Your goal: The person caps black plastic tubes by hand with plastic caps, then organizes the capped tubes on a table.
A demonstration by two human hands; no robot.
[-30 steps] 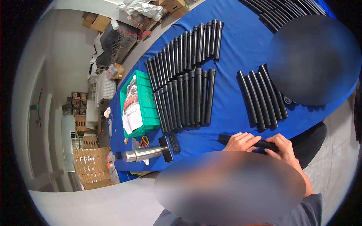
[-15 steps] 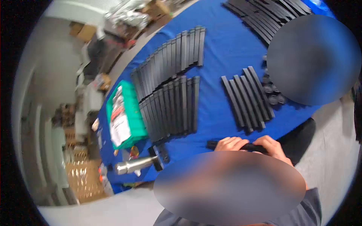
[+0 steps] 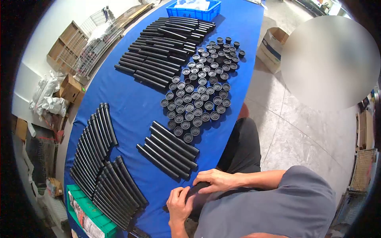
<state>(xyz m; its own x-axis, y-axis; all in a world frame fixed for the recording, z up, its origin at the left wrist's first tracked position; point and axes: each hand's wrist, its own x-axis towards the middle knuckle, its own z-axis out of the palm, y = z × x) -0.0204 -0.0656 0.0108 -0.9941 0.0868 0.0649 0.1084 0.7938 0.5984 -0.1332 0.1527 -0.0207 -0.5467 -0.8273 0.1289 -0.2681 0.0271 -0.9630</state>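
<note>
Close to my body, at the table's near edge, both hands are on a black tube (image 3: pixel 201 186), mostly hidden behind fingers and blurred areas. My left hand (image 3: pixel 179 204) is curled over its nearer stretch, and a dark end pokes out to the left. My right hand (image 3: pixel 216 180) wraps around the other part, thumb below and fingers on top. Just beyond my hands lies a small row of black tubes (image 3: pixel 168 152). Past that row, many black round caps (image 3: pixel 198 93) stand in a cluster.
A blue cloth (image 3: pixel 131 119) covers the table. Capped-looking black tubes (image 3: pixel 115 190) lie in two fanned rows at left, beside a green crate (image 3: pixel 107 230). More tubes (image 3: pixel 166 47) are stacked farther off, near a blue crate (image 3: pixel 194 15). An open carton (image 3: pixel 272 51) stands on the floor.
My view has swung to the right, bringing the caps and far tube stack fully into sight, while the hammer has left the view. Both hands stay on the tube.
</note>
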